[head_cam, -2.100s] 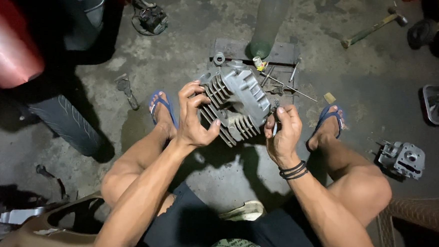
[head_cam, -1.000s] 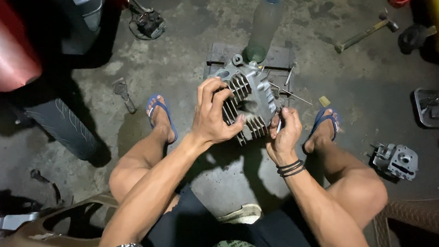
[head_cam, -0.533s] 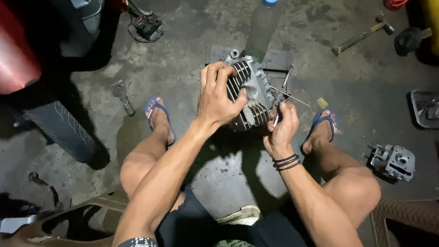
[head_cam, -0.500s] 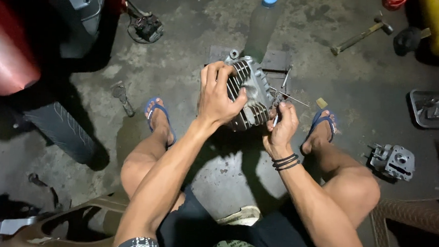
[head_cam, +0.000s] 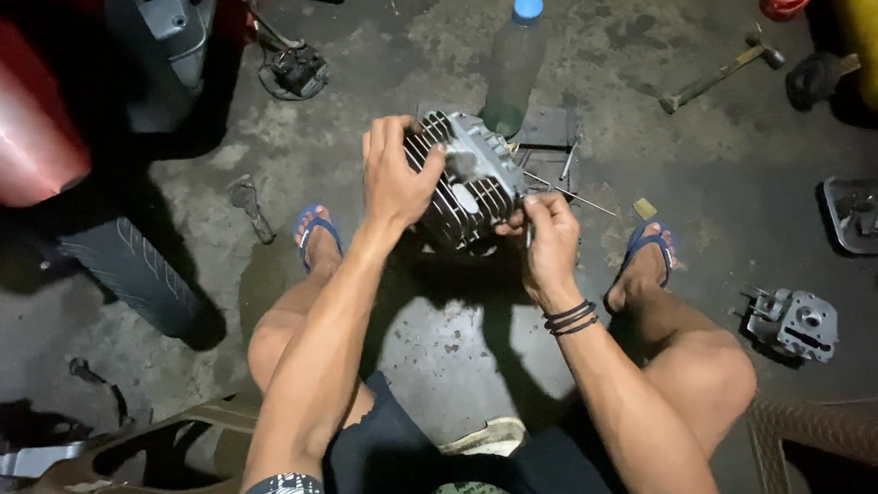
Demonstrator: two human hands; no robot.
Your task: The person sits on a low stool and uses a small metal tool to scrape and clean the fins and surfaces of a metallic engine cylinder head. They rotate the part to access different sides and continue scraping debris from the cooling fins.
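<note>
Since a moment ago cylinder (head_cam: 467,183) tipped further upright, off the floor between both hands: left hand (head_cam: 395,175) clamped over fins, right hand (head_cam: 550,238) pinching thin tool at its side; steady firmly, work gently.

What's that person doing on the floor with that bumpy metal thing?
A person sits low over a stained concrete floor, holding a finned metal engine cylinder between their feet. The left hand grips its top edge, and the right hand presses a thin tool against its side; the tool is too small to tell apart. A plastic bottle with a blue cap stands just behind, a hammer lies farther off, and another engine part sits to the right.
</note>
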